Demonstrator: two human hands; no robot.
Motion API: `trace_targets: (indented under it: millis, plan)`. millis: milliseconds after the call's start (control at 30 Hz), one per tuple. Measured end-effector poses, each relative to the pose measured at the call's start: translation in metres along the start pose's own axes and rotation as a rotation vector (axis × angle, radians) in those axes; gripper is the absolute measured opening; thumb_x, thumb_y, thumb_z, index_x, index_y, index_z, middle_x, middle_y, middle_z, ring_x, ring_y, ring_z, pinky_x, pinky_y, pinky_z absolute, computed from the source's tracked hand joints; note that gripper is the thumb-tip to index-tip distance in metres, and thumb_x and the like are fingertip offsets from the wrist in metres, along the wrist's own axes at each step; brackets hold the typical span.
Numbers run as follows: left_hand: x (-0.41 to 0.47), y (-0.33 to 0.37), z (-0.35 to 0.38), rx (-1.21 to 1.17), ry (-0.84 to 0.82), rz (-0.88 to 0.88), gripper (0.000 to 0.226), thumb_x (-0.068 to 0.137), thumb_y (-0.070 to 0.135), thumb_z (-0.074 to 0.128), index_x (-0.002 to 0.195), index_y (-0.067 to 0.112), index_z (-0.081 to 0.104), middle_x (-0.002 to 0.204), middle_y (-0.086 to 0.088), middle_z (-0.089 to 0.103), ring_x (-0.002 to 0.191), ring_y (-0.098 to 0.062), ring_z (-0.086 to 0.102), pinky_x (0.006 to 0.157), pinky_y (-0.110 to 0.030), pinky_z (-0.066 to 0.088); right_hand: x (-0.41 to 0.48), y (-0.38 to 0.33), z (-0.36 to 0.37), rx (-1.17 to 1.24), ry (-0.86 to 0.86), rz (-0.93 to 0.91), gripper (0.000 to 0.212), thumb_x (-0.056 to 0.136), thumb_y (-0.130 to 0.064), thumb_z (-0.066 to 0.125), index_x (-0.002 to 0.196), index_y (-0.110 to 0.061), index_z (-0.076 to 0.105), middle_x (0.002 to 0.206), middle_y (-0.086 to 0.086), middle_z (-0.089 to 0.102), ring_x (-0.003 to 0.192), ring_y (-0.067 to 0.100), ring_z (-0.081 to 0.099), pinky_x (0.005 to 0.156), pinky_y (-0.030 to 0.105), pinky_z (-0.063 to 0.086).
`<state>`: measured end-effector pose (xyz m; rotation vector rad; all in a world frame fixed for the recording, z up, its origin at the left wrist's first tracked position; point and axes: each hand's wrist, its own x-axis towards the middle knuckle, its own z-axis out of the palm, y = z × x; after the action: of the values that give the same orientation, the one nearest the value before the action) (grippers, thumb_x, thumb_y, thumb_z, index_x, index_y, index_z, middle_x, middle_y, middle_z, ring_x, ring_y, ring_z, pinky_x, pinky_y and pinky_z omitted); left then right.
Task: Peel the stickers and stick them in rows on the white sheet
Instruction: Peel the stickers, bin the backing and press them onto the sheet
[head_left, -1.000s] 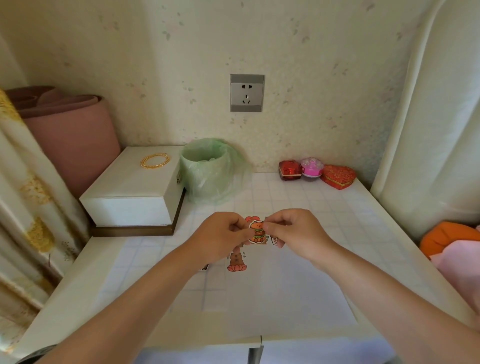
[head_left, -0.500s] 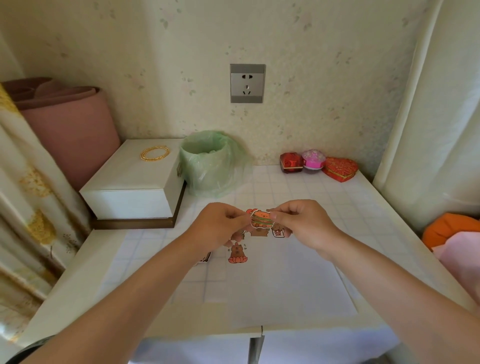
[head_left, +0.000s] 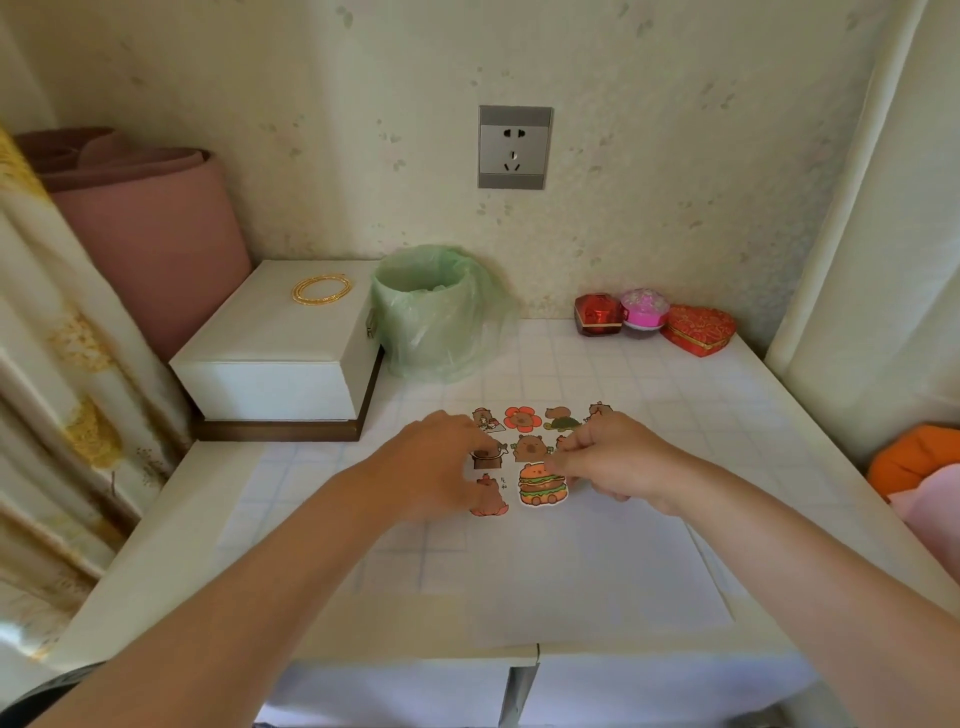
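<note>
A white sheet lies flat on the tiled tabletop. Several cartoon stickers sit in rows at its far end, among them a red flower sticker and a brown capybara sticker. My right hand pinches the upper right edge of a burger sticker, which lies low against the sheet in the third row. My left hand is on the sheet's left part, its fingertips down by a pot sticker, partly covering a sticker beside the burger.
A white box with a gold bangle on top stands at the back left, and a green-bagged bin stands beside it. Three small red and pink boxes sit by the wall. Curtains hang on both sides. The table's front edge is near.
Both hands have dropped from mid-air to the sheet. The burger sticker has gone down with my right hand. My left hand has let go of it.
</note>
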<state>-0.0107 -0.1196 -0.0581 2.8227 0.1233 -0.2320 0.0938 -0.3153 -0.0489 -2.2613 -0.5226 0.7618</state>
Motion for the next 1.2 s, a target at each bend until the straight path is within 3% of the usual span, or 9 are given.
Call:
trace_targets:
  millis: [100,167,267,500,733,933,1067,1200]
  plan:
    - [-0.001,0.0,0.004,0.085,-0.018,0.024,0.068,0.077,0.063,0.069,0.137,0.034,0.052,0.132,0.011,0.051,0.122,-0.015,0.043,0.102,-0.036,0.039,0.004,-0.002,0.005,-0.05,0.03,-0.013,0.017,0.088,-0.027,0.073,0.088,-0.011,0.078,0.06,-0.011,0.068,0.044,-0.002,0.047,0.043,0.014,0.029]
    - [0.0,0.0,0.006,0.106,-0.021,0.035,0.076,0.075,0.065,0.07,0.142,0.035,0.047,0.135,0.011,0.049,0.123,-0.016,0.042,0.104,-0.036,0.038,0.008,-0.002,0.008,-0.063,0.059,-0.025,0.015,0.087,-0.028,0.075,0.085,-0.014,0.079,0.073,-0.006,0.072,0.06,0.0,0.053,0.049,0.016,0.033]
    - [0.0,-0.002,0.007,0.12,-0.019,0.044,0.079,0.074,0.066,0.071,0.143,0.036,0.045,0.137,0.011,0.048,0.122,-0.016,0.042,0.103,-0.037,0.038,0.012,-0.001,0.012,-0.075,0.074,-0.032,0.012,0.086,-0.027,0.076,0.08,-0.017,0.08,0.075,-0.006,0.072,0.07,0.006,0.058,0.058,0.021,0.04]
    - [0.004,-0.003,0.009,0.138,-0.006,0.063,0.081,0.073,0.066,0.072,0.143,0.034,0.045,0.137,0.01,0.047,0.121,-0.017,0.042,0.103,-0.036,0.038,0.016,0.003,0.019,-0.125,0.143,-0.069,0.011,0.084,-0.026,0.078,0.078,-0.017,0.078,0.075,-0.002,0.072,0.062,0.005,0.056,0.054,0.021,0.038]
    - [0.005,-0.004,0.01,0.141,-0.002,0.071,0.081,0.072,0.067,0.072,0.142,0.035,0.046,0.135,0.01,0.047,0.119,-0.017,0.043,0.1,-0.035,0.039,0.019,0.006,0.019,-0.182,0.152,-0.083,0.009,0.086,-0.027,0.076,0.086,-0.018,0.079,0.088,-0.001,0.075,0.083,0.011,0.067,0.069,0.026,0.049]
    - [0.004,-0.004,0.01,0.139,0.001,0.076,0.081,0.073,0.066,0.072,0.142,0.034,0.046,0.135,0.01,0.047,0.119,-0.017,0.043,0.1,-0.035,0.038,0.019,0.007,0.021,-0.204,0.171,-0.096,0.009,0.085,-0.028,0.077,0.081,-0.021,0.078,0.084,0.001,0.075,0.084,0.017,0.069,0.073,0.032,0.053]
    - [0.005,-0.003,0.01,0.15,0.012,0.081,0.079,0.073,0.066,0.071,0.14,0.035,0.045,0.131,0.01,0.048,0.117,-0.016,0.043,0.097,-0.033,0.036,0.02,0.007,0.024,-0.248,0.204,-0.093,0.009,0.085,-0.029,0.077,0.076,-0.026,0.075,0.078,-0.006,0.071,0.079,0.013,0.066,0.075,0.034,0.054]
    - [0.002,0.001,0.009,0.172,0.017,0.095,0.076,0.078,0.059,0.069,0.143,0.034,0.042,0.134,0.01,0.045,0.122,-0.016,0.039,0.102,-0.033,0.035,0.02,0.007,0.027,-0.32,0.233,-0.082,0.008,0.084,-0.032,0.076,0.077,-0.027,0.076,0.075,-0.009,0.07,0.074,0.013,0.066,0.065,0.031,0.051]
